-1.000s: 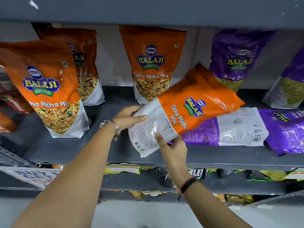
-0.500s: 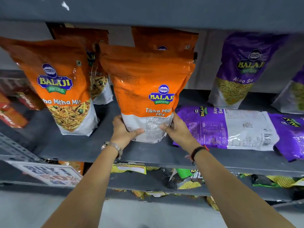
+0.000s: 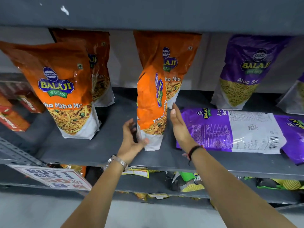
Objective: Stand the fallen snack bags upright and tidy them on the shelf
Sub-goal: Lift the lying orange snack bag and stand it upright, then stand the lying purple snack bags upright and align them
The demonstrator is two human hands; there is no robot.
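An orange Tikha Mitha Mix bag stands upright on the grey shelf, turned edge-on so its front faces right. My left hand touches its lower left corner with fingers spread and thumb on the white base. My right hand hovers open just right of the bag, apart from it. A purple Aloo Sev bag lies flat on the shelf to the right, and another purple bag lies flat at the far right edge.
Upright orange bags stand at the front left, back left and behind the turned bag. An upright purple bag stands at the back right. Red boxes sit far left. A promo sign hangs below.
Both hands lifted the orange bag from lying across the purple one, stood it on the shelf, then let go; the bag has turned edge-on and my right hand has come away.
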